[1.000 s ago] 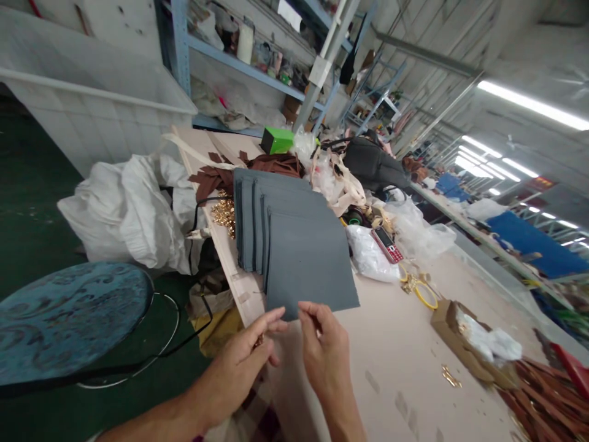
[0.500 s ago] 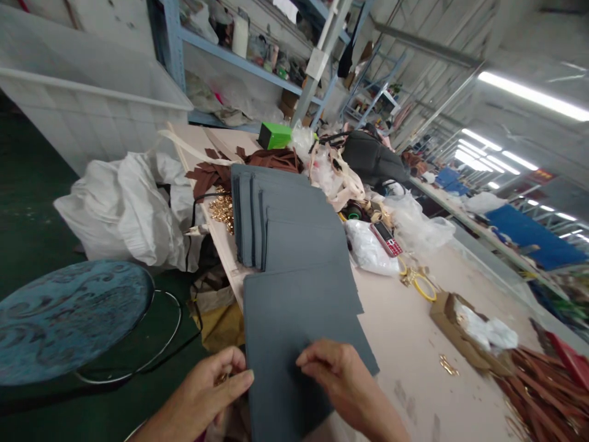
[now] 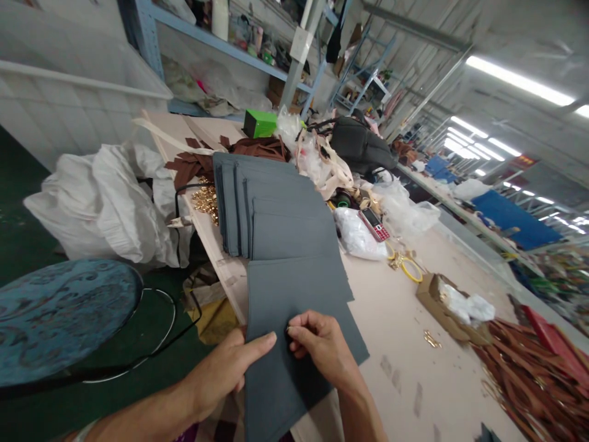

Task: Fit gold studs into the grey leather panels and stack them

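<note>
Your left hand (image 3: 225, 368) clasped the edge of the grey sheet (image 3: 280, 291) beneath your right hand (image 3: 324, 350), which pinched a small piece (image 3: 288, 329) too tiny to identify, and a slackened pinch could have let it slip.

To your left, 1 stool (image 3: 69, 313) stands nearer you than the sack (image 3: 105, 209). Before you, the table (image 3: 391, 325) bears the stack of sheets (image 3: 294, 236); right of that, 1 phone (image 3: 375, 226) lies on a bag (image 3: 356, 244), left of the carton (image 3: 429, 301).
</note>
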Tool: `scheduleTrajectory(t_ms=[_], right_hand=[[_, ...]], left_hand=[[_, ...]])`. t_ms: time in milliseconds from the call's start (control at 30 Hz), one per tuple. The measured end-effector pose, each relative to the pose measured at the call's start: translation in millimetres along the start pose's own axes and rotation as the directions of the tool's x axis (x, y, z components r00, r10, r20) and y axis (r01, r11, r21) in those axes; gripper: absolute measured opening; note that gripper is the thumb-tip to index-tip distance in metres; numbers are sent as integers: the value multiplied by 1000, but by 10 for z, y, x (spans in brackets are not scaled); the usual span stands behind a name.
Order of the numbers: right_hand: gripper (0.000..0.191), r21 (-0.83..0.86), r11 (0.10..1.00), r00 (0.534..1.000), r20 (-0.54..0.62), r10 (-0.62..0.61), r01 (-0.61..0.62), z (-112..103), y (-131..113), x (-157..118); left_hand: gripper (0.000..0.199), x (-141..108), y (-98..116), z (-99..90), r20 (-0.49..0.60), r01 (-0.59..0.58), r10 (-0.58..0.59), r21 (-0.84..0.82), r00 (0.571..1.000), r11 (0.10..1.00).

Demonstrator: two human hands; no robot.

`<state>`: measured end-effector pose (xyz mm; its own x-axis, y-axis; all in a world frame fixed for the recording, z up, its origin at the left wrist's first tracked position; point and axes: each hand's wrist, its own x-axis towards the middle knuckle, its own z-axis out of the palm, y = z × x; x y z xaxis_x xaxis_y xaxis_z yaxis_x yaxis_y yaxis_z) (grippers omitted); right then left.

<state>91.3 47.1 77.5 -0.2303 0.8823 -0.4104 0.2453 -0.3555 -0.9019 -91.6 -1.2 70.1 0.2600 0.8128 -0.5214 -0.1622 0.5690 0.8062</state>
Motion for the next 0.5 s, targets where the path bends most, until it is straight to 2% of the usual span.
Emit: scheduleTrajectory(t_ms=[100, 233, 333, 400, 467, 500], right_hand=[[25, 3, 1000, 1000, 4, -23, 23, 21, 29, 7], [22, 4, 999, 999, -5, -34, 34, 49, 43, 7], [19, -65, 998, 998, -51, -29, 25, 31, 6, -53], [22, -194, 978, 983, -142, -112, 84, -27, -19, -123], [25, -388, 909, 931, -253, -261, 150, -125, -13, -205], [24, -482, 861, 897, -292, -333, 163, -184, 7, -249]], left_hand=[[57, 36, -52, 8, -48, 39, -38, 25, 998, 999], [53, 27, -69, -17, -62, 30, -22, 128, 998, 991], [48, -20, -82, -37, -87, -95, 133, 352, 987, 931], [41, -19, -98, -36, -52, -220, 275, 464, 960, 858], [35, 47, -122, -7, 29, -338, 380, 524, 925, 782], [36, 105, -141, 23, 106, -412, 432, 563, 896, 716]])
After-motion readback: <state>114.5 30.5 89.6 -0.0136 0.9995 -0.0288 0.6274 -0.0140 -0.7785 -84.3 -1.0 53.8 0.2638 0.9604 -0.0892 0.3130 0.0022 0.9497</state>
